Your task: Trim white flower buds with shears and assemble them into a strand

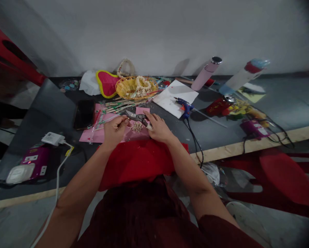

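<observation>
Above flat pink paper [100,137], the right hand [160,127] grips curved dark-metal pruning shears [138,116]; the left hand [115,128] pinches narrowly, contents unclear (red metal can [218,106]: lettering blurred).

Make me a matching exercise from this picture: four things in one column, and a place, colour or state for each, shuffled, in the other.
Things:
1. Shears
2. Phone
3. Glue gun
4. Basket

Descriptions:
A. Yellow and woven
B. Black, lying flat
C. In the right hand
D. Mostly blue, with a cord

Pairs: 1-C, 2-B, 3-D, 4-A
</observation>
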Demonstrator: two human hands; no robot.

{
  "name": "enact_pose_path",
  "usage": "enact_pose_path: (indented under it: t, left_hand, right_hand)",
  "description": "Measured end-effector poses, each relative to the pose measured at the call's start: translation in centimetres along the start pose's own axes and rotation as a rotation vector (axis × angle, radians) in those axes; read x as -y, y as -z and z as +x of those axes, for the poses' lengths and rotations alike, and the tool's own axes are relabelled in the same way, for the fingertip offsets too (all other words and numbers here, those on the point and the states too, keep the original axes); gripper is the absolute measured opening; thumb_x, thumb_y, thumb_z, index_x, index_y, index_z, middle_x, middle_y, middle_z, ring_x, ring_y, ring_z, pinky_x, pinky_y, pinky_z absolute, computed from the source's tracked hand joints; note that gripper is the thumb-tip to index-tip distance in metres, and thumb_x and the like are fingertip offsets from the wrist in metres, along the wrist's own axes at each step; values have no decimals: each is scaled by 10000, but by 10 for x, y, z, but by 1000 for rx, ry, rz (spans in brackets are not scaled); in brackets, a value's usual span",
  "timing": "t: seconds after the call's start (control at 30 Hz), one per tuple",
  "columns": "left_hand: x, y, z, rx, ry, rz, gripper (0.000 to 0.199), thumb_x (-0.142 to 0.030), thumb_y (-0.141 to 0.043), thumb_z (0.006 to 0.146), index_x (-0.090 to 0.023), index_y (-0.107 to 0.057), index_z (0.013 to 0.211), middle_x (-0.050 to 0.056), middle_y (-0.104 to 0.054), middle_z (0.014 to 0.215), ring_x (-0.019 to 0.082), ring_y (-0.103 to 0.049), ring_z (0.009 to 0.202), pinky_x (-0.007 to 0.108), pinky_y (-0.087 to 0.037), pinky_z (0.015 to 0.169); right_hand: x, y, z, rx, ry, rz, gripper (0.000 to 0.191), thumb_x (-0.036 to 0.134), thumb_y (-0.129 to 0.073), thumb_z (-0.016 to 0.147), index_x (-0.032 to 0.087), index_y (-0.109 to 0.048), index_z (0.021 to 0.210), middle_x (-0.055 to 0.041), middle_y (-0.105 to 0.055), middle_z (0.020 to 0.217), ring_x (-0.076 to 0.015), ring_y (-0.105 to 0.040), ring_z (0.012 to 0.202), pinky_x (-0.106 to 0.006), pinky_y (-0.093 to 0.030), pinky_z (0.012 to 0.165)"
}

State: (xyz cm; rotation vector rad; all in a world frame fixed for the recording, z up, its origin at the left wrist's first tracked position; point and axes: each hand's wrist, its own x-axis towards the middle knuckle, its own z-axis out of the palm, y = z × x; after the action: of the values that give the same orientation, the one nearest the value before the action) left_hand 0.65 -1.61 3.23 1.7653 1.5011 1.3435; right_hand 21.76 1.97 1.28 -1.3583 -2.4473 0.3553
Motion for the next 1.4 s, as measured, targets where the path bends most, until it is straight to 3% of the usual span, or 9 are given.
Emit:
enact_pose_path:
  t: [0.17,0.33,0.53,0.73,0.97,1.1,1.23,1.4]
  left_hand:
    - [0,1,1,64,63,-138,203,-278,-536,835,-161,-686,763,35,-704,634,111,-581,525,207,-412,478]
    - [-2,1,2,49,78,-143,177,-252,-546,824,-159,-674,744,25,-687,596,103,-571,492,198,-404,462]
    - [-1,1,3,32,80,-143,175,-249,-544,825,-155,-667,744,17,-672,581,100,-575,501,198,-423,490]
    - [1,1,2,13,96,-165,202,-293,-539,832,-159,-671,759,22,-659,578,105,-571,510,200,-412,478]
    - [3,2,5,211,185,-410,258,-394,-575,812,-168,-625,698,19,-617,520,62,-359,354,198,-249,362]
    - [5,3,7,269,251,-512,267,-419,-624,775,-165,-620,692,10,-592,499,54,-340,349,195,-226,363]
    - [5,4,7,255,285,-528,277,-436,-630,768,-166,-617,703,4,-581,482,53,-322,333,198,-203,356]
    - [3,2,6,178,234,-428,275,-413,-579,820,-159,-632,730,16,-606,509,57,-344,347,202,-226,363]
  right_hand:
    - [-7,-3,1,-16,38,37,709,227,-482,825,227,-231,1488,-131,-510,1270,-283,-457,1153,-473,-426,926]
    - [-11,-4,3,-38,37,35,686,250,-484,837,223,-254,1483,-127,-523,1262,-284,-463,1150,-470,-427,931]
    - [-3,-1,1,-76,58,5,617,320,-509,864,198,-345,1446,-118,-582,1184,-254,-531,1067,-370,-442,916]
    - [5,2,-2,-61,1,-28,505,287,-467,898,224,-409,1396,-98,-630,1083,-236,-580,990,-313,-450,855]
    - [-10,-2,4,-56,122,73,633,225,-506,831,177,-334,1438,-119,-533,1297,-236,-480,1167,-386,-406,990]
    - [-12,-1,3,-68,135,92,639,232,-518,825,175,-344,1438,-120,-559,1243,-238,-497,1128,-381,-424,961]
    - [-5,4,0,-70,86,50,544,291,-496,878,204,-404,1408,-99,-617,1110,-228,-561,1016,-333,-449,890]
    - [0,3,-2,-64,25,-10,485,313,-473,906,236,-432,1383,-90,-632,1112,-227,-589,1003,-308,-455,862]
